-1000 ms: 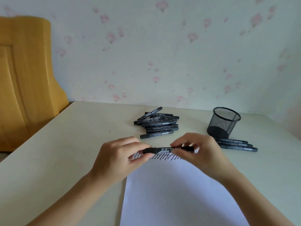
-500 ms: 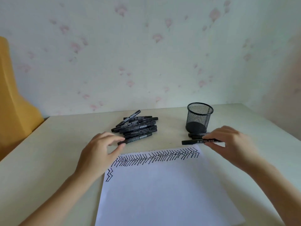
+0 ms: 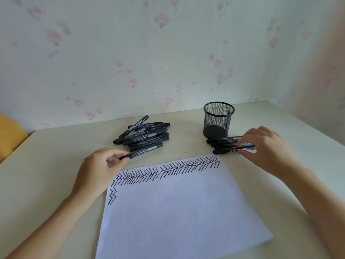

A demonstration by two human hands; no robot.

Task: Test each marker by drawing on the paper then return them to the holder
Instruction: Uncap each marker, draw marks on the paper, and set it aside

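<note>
I've got left hand (image 3: 97, 171) fingers pinching next marker (image 3: 144, 151) by its near end (long axis runs right-away); right hand (image 3: 265, 148) pinches tested marker (image 3: 226, 150)

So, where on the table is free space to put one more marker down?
Free: table left of the marker pile, and the gap between pile and mesh holder. Crowded: beside the holder, where the right hand sets markers.

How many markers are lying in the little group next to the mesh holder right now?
4 markers show, side by side in front of the mesh holder; the right hand pinches the nearest one and covers their ends, so another could hide.
</note>
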